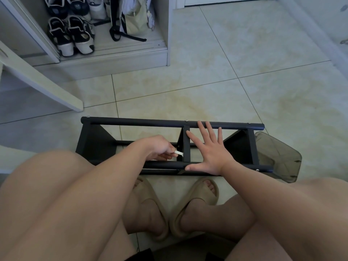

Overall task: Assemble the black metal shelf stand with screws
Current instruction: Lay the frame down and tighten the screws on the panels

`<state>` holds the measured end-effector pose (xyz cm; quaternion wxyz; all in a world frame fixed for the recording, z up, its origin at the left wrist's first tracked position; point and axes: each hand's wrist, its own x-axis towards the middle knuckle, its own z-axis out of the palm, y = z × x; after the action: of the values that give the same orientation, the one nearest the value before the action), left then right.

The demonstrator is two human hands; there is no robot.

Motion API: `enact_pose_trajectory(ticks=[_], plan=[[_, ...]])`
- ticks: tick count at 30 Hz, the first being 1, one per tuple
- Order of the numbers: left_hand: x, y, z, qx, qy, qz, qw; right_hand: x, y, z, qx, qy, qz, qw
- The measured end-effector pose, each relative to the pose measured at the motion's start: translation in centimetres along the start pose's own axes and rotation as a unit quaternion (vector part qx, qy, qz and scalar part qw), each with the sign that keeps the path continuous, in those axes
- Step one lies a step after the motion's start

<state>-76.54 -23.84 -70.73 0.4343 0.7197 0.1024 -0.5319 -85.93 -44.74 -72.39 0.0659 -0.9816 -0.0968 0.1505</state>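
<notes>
at centre, the left hand [160,147] pinched a small flat pale tool [178,153] against the black metal shelf stand [141,121] lying mid-frame on the floor — likely tightening a screw. rightward, the right hand [211,153] pressed flat on it, fingers spread — the next move would need steady turns.

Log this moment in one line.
left hand: pinches tool at middle strut | right hand: flat on stand | stand: on floor

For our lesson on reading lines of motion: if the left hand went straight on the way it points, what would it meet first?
The left hand, pinching a small silver tool, points rightward at the stand's middle crosspiece; it would likely meet that first, though depth is unclear.
</notes>
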Motion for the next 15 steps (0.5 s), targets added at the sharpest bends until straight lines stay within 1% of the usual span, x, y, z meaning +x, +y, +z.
enact_pose_trajectory(ticks=[9,13,15], plan=[[-0.33,-0.61,-0.31,0.053,-0.014,0.032,0.998,0.00,-0.05,-0.06,-0.002,-0.004,0.000,1.000],[-0.46,-0.74,-0.31,0.129,-0.015,0.044,0.991,0.01,-0.02,0.01,-0.005,-0.003,0.001,1.000],[-0.55,-0.76,-0.24,0.144,-0.007,0.046,0.989,0.04,-0.03,0.02,-0.003,-0.002,0.001,1.000]])
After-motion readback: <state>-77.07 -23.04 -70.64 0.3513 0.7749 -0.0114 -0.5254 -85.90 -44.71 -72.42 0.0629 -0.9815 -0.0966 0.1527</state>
